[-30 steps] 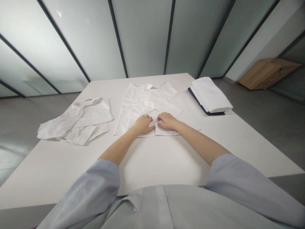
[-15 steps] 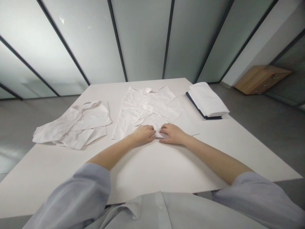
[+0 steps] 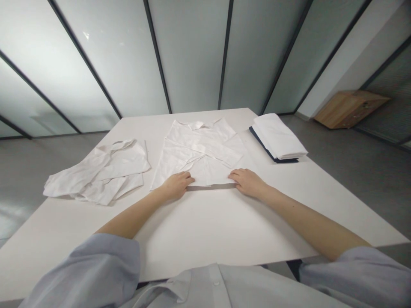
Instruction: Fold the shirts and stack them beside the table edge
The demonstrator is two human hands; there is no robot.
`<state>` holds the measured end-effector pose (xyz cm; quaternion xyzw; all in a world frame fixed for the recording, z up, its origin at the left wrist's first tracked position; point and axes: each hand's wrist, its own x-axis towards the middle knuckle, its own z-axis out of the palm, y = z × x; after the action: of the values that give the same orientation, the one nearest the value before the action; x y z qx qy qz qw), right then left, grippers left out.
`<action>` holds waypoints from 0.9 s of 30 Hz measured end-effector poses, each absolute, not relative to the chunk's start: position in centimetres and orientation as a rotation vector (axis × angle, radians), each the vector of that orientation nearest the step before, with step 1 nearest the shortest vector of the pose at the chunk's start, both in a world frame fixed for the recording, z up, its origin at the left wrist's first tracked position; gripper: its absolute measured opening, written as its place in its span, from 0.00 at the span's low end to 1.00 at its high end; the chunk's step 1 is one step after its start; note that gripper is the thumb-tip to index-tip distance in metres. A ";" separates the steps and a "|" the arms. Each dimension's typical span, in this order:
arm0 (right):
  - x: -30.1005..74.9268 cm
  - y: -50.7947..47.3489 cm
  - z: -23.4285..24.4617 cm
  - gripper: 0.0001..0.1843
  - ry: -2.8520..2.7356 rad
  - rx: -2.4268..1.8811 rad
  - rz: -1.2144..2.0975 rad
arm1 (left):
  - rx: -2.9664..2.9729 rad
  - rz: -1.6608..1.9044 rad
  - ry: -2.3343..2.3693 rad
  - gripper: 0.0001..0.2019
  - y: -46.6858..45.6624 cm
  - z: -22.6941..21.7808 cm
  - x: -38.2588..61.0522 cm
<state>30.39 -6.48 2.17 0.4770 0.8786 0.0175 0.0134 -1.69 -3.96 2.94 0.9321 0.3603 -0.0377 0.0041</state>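
A white shirt [image 3: 210,137] lies spread on the table, its collar toward the far edge and its sleeves folded across the body. My left hand [image 3: 176,185] pinches the near hem left of the middle. On the same hem, further right, my right hand [image 3: 248,182] has its fingers closed over the cloth with the thumb at the edge. Between the two hands the hem runs almost straight, slightly raised from the tabletop.
Another white shirt [image 3: 99,171] lies crumpled at the left table edge. At the right sits a folded white cloth [image 3: 279,134] on a dark folded piece [image 3: 285,161]. The white table [image 3: 208,226] stands before frosted glass panels; a wooden cabinet [image 3: 349,109] is on the floor beyond.
My hands have moved apart along the hem, left hand to the left and right hand to the right. The bunched cloth between them is now drawn out flat.
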 end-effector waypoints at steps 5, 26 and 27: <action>34.0 -6.5 1.5 0.23 2.675 1.664 0.159 | 2.832 -0.146 1.323 0.22 -3.9 3.0 -5.7; 41.1 -7.9 10.9 0.19 2.624 2.159 -0.973 | 1.994 0.404 1.408 0.14 -4.6 13.3 -13.6; 41.4 -8.0 11.9 0.19 2.607 2.157 -1.065 | 1.955 0.443 1.401 0.15 -4.7 14.1 -14.0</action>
<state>41.40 -8.03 11.90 0.5957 0.7198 -0.2941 -0.2014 -14.03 -4.71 14.11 0.7515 0.5385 0.1703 0.3410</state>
